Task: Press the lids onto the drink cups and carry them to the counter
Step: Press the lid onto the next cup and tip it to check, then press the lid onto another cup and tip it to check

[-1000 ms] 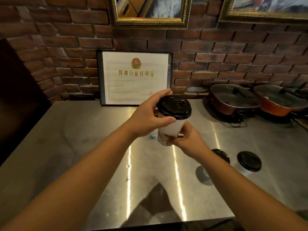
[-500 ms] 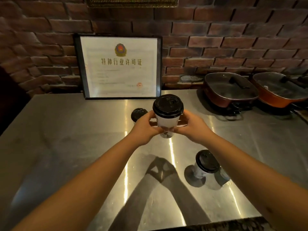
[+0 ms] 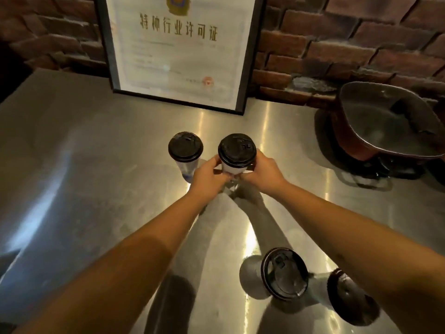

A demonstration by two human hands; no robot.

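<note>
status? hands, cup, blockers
Both hands, left and right, grip lidded cup. Second lidded cup close to its left. Nothing blocking.

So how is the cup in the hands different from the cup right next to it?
The held cup is gripped by the left hand and right hand; the neighbour cup stands alone, untouched. The held cup's wall looks plain white, while the neighbour cup's looks clearer with a bluish base. Both are upright with black lids.
</note>
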